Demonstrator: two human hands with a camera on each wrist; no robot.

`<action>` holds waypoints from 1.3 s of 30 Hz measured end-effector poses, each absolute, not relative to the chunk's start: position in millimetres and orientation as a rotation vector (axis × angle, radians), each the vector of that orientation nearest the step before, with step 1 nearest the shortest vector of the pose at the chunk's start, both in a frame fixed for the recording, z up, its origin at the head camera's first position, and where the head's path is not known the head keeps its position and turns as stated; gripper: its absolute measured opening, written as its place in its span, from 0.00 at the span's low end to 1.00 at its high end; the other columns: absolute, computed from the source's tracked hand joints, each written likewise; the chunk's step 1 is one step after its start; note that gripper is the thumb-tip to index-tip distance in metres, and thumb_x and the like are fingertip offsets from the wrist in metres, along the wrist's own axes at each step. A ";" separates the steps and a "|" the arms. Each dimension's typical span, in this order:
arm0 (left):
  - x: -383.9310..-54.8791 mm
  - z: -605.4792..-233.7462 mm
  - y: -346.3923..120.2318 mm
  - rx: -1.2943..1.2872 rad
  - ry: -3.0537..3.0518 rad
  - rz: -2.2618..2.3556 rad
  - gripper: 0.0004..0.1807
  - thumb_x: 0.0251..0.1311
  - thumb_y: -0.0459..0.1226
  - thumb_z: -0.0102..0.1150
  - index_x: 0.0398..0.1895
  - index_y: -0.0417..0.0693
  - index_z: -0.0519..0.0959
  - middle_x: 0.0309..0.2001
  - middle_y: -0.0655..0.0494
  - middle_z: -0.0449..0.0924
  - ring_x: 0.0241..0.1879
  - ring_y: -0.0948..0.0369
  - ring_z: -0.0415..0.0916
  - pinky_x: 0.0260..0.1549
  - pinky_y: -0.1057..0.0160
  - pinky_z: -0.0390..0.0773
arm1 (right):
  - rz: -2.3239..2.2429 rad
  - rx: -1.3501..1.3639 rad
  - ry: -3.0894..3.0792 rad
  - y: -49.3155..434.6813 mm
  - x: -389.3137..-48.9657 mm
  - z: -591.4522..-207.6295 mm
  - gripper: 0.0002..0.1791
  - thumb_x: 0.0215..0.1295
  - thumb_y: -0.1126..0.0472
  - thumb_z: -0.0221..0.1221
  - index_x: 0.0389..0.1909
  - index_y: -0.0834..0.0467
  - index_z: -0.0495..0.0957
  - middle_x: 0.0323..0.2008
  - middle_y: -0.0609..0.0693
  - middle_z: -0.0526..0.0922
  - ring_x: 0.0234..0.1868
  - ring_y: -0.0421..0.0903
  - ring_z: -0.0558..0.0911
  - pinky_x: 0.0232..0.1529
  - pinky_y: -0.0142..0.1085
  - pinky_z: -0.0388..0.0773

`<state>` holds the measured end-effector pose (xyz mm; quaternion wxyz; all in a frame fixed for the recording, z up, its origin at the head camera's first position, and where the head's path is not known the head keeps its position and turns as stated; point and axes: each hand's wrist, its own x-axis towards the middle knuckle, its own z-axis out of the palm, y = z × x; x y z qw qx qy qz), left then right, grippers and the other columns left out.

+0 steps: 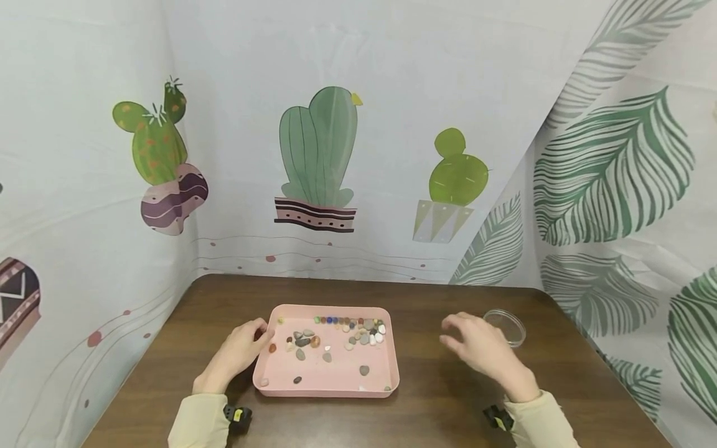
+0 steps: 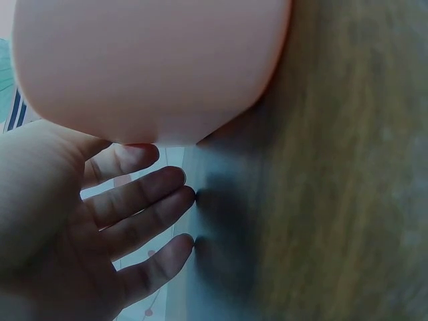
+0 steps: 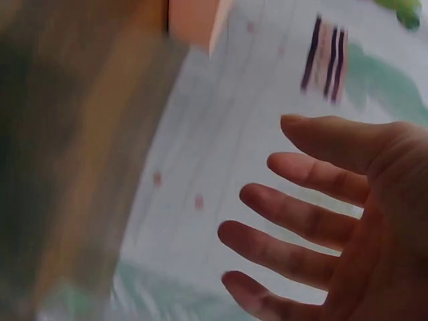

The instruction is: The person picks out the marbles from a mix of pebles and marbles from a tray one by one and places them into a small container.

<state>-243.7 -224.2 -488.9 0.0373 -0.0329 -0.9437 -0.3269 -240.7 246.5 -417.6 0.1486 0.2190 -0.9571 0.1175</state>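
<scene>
A pink tray (image 1: pixel 325 393) lies on the brown table, with stones and glass beads spread inside. At the tray's left side is my left hand (image 1: pixel 238 348), thumb by the rim. In the left wrist view its fingers (image 2: pixel 144 231) are loosely extended beside the tray's outer wall, partly overlapped by it. Off to the tray's right, my right hand (image 1: pixel 484 348) hovers over the table with relaxed, spread fingers and nothing in them. Close behind that hand sits a round clear dish (image 1: pixel 512 320), partly covered by it.
A row of coloured beads (image 1: pixel 329 320) lines the tray's far side. White stones (image 1: pixel 376 339) cluster at its right, grey stones (image 1: pixel 302 342) left of centre. A cloth backdrop (image 1: pixel 386 155) with cactus and leaf prints hangs behind the table (image 1: pixel 431 410).
</scene>
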 end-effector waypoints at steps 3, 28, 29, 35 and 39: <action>-242.9 -489.1 -225.2 -0.096 -2.898 -0.991 0.06 0.69 0.41 0.56 0.36 0.48 0.76 0.28 0.56 0.71 0.29 0.59 0.67 0.28 0.59 0.67 | 0.364 0.684 -2.810 222.5 -237.2 -423.6 0.10 0.56 0.52 0.69 0.37 0.49 0.81 0.35 0.42 0.82 0.35 0.46 0.82 0.28 0.46 0.76; -244.8 -490.6 -225.6 -0.082 -2.910 -0.976 0.07 0.69 0.41 0.56 0.36 0.48 0.76 0.28 0.56 0.71 0.29 0.59 0.67 0.28 0.60 0.67 | 0.300 0.976 -3.019 144.4 -217.7 -442.6 0.15 0.54 0.52 0.66 0.16 0.44 0.71 0.16 0.35 0.67 0.19 0.36 0.67 0.19 0.37 0.63; -245.2 -491.2 -226.2 -0.081 -2.910 -0.976 0.07 0.69 0.41 0.56 0.36 0.48 0.76 0.28 0.56 0.70 0.29 0.59 0.67 0.28 0.60 0.67 | 0.277 0.975 -3.037 142.4 -218.6 -440.9 0.15 0.53 0.51 0.67 0.15 0.44 0.71 0.16 0.36 0.67 0.20 0.37 0.67 0.19 0.38 0.64; -245.3 -491.6 -226.7 -0.083 -2.907 -0.988 0.07 0.69 0.41 0.55 0.36 0.48 0.75 0.27 0.57 0.70 0.29 0.59 0.67 0.27 0.60 0.67 | 0.154 0.944 -3.206 134.0 -224.9 -433.4 0.13 0.51 0.50 0.69 0.18 0.44 0.73 0.18 0.38 0.70 0.16 0.37 0.73 0.23 0.39 0.68; -245.1 -491.5 -225.6 -0.093 -2.902 -0.980 0.07 0.69 0.41 0.56 0.36 0.48 0.76 0.28 0.57 0.71 0.29 0.59 0.67 0.28 0.59 0.67 | 0.116 0.908 -3.280 130.2 -228.8 -436.2 0.13 0.52 0.52 0.70 0.19 0.44 0.73 0.18 0.38 0.71 0.07 0.37 0.73 0.25 0.39 0.70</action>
